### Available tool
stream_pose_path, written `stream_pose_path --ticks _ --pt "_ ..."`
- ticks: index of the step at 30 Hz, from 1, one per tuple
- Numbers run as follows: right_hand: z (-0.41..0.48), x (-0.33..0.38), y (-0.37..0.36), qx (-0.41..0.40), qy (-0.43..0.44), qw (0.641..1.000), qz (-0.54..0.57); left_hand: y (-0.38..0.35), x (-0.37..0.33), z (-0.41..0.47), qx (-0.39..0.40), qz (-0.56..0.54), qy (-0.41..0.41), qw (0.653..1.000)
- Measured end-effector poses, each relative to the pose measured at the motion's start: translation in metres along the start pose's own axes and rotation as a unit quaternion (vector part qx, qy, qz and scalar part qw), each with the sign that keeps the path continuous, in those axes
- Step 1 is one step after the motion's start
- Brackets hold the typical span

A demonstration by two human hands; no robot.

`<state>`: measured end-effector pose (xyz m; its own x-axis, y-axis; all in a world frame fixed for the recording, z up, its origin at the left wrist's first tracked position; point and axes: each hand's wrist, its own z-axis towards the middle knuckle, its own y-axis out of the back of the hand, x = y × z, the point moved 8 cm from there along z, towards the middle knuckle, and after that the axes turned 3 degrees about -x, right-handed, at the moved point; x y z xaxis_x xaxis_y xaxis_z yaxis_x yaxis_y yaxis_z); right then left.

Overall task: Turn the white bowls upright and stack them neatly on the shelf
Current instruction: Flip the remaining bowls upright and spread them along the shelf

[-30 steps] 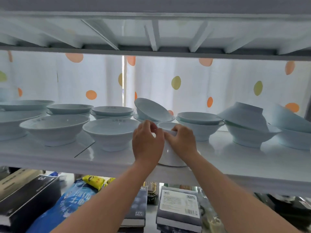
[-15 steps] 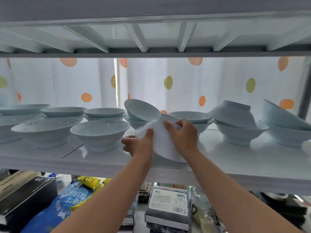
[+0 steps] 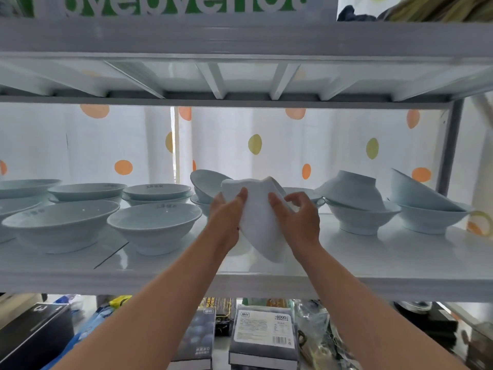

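A white bowl (image 3: 260, 222) is lifted off the white shelf (image 3: 373, 255) and tipped on its side, foot pointing up and left. My left hand (image 3: 226, 217) grips it near the foot and my right hand (image 3: 296, 220) holds its right wall. Behind it a tilted bowl (image 3: 205, 182) leans in another bowl. To the left stand upright bowls (image 3: 154, 228), (image 3: 58, 228), with stacked ones behind (image 3: 157, 192). On the right an upside-down bowl (image 3: 349, 188) rests on an upright one (image 3: 362, 217), and a tilted bowl (image 3: 421, 190) lies in another.
The shelf above (image 3: 240, 76) hangs low over the bowls. A dotted curtain (image 3: 293, 145) closes the back. A grey post (image 3: 450, 145) stands at the right. Boxes and bags (image 3: 261, 337) fill the level below.
The bowl stood upright on the shelf a second ago. Both hands have since lifted it and tipped it over onto its side, and the view has tilted upward.
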<state>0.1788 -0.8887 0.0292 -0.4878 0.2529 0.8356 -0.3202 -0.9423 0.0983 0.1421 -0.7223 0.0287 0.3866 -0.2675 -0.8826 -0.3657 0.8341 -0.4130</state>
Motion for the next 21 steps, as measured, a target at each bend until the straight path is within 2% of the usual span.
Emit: stream_pose_path --ticks 4,7,11,14,17,21 --pt "-0.005 -0.005 0.008 0.01 0.007 0.999 0.032 -0.007 -0.025 0.0 0.008 0.125 -0.059 0.99" --pt "-0.007 -0.015 0.007 0.055 0.016 0.998 0.015 -0.015 -0.036 -0.002 0.039 0.264 -0.124 0.956" --pt "-0.008 -0.022 0.004 0.135 0.049 0.99 -0.001 -0.029 -0.037 -0.008 0.083 0.454 -0.203 0.864" --pt "-0.011 -0.028 0.002 0.184 0.078 0.979 -0.047 -0.038 -0.027 -0.019 0.136 0.531 -0.237 0.802" --pt "-0.014 -0.029 -0.001 0.189 0.108 0.975 -0.041 -0.047 -0.021 -0.033 0.181 0.563 -0.271 0.76" --pt "-0.016 -0.023 -0.003 0.164 0.186 0.965 -0.081 -0.058 -0.01 -0.047 0.217 0.628 -0.321 0.675"
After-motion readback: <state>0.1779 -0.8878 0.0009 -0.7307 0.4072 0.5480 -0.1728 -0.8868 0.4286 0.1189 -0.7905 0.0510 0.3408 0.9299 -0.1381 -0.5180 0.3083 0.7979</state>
